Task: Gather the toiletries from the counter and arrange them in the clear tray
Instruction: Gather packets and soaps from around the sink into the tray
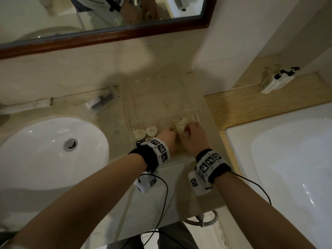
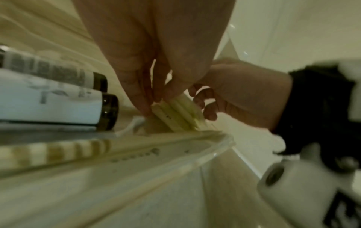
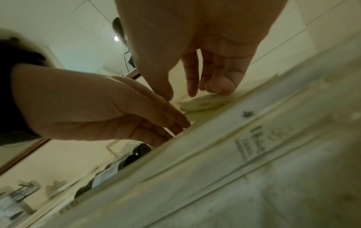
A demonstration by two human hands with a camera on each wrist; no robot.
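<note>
A clear tray (image 1: 190, 94) lies on the beige counter. Both hands meet over its near right corner on a stack of flat pale packets (image 1: 179, 125). My left hand (image 1: 168, 139) pinches the stack's left edge (image 2: 175, 112) between thumb and fingers (image 2: 144, 106). My right hand (image 1: 193, 133) curls its fingers over the top of the packets (image 3: 203, 104). Two small white bottles with dark caps (image 2: 58, 104) lie in the tray just left of the hands, showing as pale round ends (image 1: 145, 133) in the head view. The tray's near rim (image 2: 218, 143) runs below the hands.
A wrapped comb packet (image 1: 102, 100) and a long pale packet (image 1: 27, 105) lie on the counter left of the tray. A white sink (image 1: 50, 151) is at left, a bathtub (image 1: 287, 168) at right. A white item (image 1: 274, 81) sits on the tub ledge.
</note>
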